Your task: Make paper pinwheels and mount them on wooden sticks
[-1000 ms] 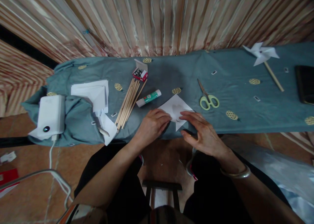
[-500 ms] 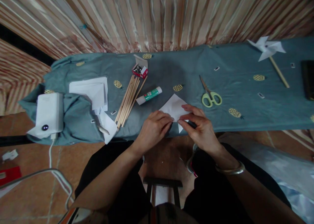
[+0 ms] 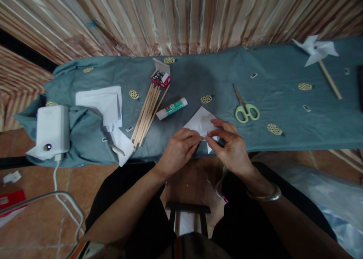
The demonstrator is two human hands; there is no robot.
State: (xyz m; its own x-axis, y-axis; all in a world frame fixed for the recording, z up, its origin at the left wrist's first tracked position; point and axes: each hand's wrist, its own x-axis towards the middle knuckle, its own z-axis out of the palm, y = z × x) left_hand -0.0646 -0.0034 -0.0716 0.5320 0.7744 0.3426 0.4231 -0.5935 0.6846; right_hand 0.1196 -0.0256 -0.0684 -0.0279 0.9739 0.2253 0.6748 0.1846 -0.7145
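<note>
Striped, pleated curtain fills the top of the frame, behind a long surface covered with a grey-green cloth printed with yellow pineapples. At the left of the frame a white device sits on the cloth, with a pale cable plugged into its lower edge and trailing to the lower left, where a red item lies on the tiled floor. Left of centre, white sheets lie stacked, partly under a fold of cloth, and a loose piece of paper reaches the front edge. Next comes a bundle of wooden sticks, slanting up toward a small open red box of shiny metal pieces; a green and white glue stick lies just beside the sticks

At the centre of the frame, a folded white paper lies near the front edge of the cloth. The left hand pinches its near edge between thumb and fingertips. The right hand, a silver bangle at its wrist, pinches the same edge just beside, thumb against forefinger, and a paper corner pokes out below

Right of centre lie green-handled scissors, blades pointing up the frame. At the upper right, a white pinwheel on a wooden stick lies on the cloth
</note>
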